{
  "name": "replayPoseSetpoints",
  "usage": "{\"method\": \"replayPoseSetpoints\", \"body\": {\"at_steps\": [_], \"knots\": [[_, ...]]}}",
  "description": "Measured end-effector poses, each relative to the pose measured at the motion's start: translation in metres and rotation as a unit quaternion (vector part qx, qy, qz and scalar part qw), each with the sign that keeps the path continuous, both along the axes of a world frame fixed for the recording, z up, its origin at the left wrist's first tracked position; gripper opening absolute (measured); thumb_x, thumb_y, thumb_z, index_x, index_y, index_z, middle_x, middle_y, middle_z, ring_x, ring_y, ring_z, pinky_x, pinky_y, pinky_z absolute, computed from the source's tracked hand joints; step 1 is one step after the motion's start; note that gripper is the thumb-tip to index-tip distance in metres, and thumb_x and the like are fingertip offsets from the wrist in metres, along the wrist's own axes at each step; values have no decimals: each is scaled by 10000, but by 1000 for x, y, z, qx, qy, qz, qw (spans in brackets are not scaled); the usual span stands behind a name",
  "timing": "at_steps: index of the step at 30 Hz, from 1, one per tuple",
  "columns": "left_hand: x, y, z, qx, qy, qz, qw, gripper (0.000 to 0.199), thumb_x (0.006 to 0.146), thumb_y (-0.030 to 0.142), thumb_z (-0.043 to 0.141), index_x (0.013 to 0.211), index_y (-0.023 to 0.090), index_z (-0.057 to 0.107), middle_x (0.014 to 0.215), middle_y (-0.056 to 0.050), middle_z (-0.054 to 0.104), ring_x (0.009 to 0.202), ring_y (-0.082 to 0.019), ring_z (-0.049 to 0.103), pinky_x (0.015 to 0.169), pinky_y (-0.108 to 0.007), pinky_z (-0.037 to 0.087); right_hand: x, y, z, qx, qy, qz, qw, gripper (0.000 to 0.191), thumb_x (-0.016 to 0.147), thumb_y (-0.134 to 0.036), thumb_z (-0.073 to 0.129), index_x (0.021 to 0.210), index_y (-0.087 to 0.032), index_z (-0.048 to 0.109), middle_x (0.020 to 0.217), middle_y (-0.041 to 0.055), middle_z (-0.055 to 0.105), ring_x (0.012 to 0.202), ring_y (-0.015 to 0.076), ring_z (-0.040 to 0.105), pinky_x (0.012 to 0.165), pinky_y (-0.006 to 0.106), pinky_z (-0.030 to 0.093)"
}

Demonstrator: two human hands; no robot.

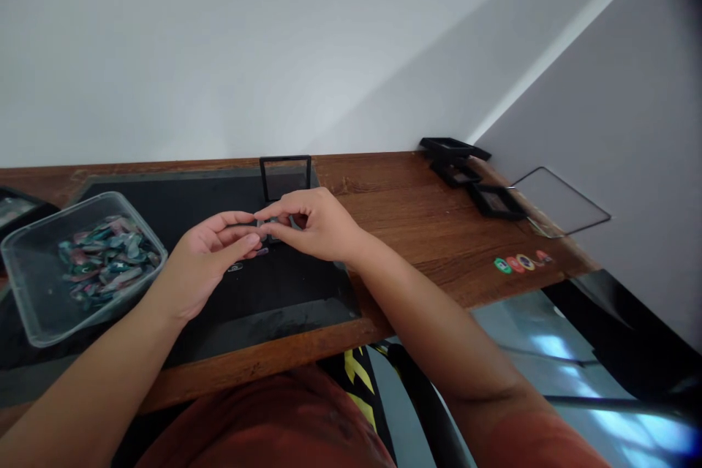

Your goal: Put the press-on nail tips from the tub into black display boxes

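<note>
My left hand [211, 252] and my right hand [312, 223] meet at the fingertips over the black mat [279, 281]. Both are closed around a small greyish piece [268, 228], largely covered by the fingers. A little purple piece [262, 251] lies just under the fingertips, and a small outlined piece [235, 267] rests on the mat beside my left hand. Behind my hands a thin black frame [286, 159] stands upright. At the left, a clear plastic tub [49, 322] holds many green, pink and grey pieces [112, 259].
Black frames [496, 202] are piled at the wooden table's [384, 197] back right. Round coloured stickers [514, 264] lie near the right edge. A thin wire frame [575, 194] leans against the wall there. Another black frame [22, 212] is partly behind the tub.
</note>
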State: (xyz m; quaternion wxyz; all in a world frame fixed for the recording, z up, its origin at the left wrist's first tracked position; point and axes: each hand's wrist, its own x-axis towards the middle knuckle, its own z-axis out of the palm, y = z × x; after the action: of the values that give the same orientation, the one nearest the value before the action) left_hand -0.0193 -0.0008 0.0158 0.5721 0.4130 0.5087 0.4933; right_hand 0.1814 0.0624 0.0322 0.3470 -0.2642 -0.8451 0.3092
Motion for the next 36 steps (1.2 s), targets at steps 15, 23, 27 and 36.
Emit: {"method": "replayPoseSetpoints", "body": {"at_steps": [15,23,27,36], "knots": [[0,-3,-2,53,64,-29,996,506,771,385,860,1180,199,627,875,16,732,730,-93,616,657,-188,479,1,2,-9,-79,-4,86,993,354,903,-271,729,1238,-160,721,750,-44,626,589,67,445,618,232,380],[-1,-5,-6,91,126,-32,987,577,819,395,805,1286,212,519,910,3,741,844,-151,678,785,-272,499,2,1,-3,-88,-29,85,992,322,877,-337,771,1142,-164,708,753,-45,613,651,80,489,665,243,388],[-1,-6,-5,95,143,-32,985,589,828,398,789,1311,216,504,927,-5,746,825,-152,672,757,-278,492,4,1,-2,-97,-23,64,993,312,854,-369,794,1069,-163,698,751,-41,619,670,87,504,674,249,386],[-2,-7,-7,78,159,-75,981,655,819,418,789,1357,211,479,901,-9,746,804,-157,671,803,-316,513,10,-1,9,-99,-100,110,984,297,873,-272,759,1148,-181,692,797,-39,633,645,84,467,661,253,368]]}}
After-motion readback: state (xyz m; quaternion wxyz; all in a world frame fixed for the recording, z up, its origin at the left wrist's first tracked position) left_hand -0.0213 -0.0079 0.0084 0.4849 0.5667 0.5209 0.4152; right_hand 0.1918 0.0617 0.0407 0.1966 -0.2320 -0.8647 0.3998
